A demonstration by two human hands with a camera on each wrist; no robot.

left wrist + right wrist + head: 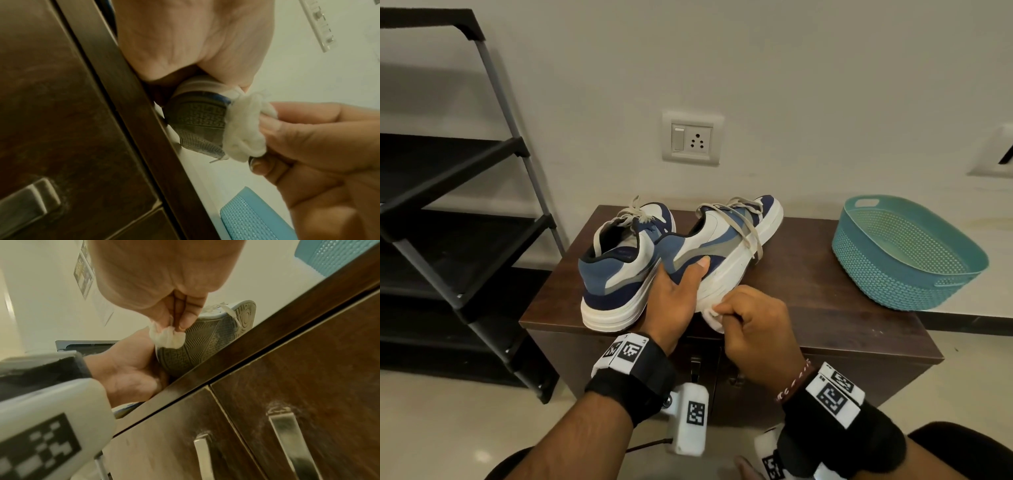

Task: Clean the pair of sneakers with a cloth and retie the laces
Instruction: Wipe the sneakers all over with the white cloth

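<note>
Two blue, white and grey sneakers sit on a dark wooden cabinet (825,308). The left sneaker (619,267) stands upright, laces loose. The right sneaker (726,246) is tilted onto its side, heel over the cabinet's front edge, grey sole (205,344) showing, laces (750,226) hanging untied. My left hand (681,291) grips its heel, thumb on the blue side panel. My right hand (750,318) pinches a small bunched white cloth (714,317) against the white sole rim at the heel. The cloth (244,128) touches the sole's edge (201,116).
A teal perforated basket (907,253) stands at the cabinet's right end. A black shoe rack (458,205) stands to the left on the floor. A wall socket (691,138) is behind the sneakers. Metal door handles (287,434) are on the cabinet front below my hands.
</note>
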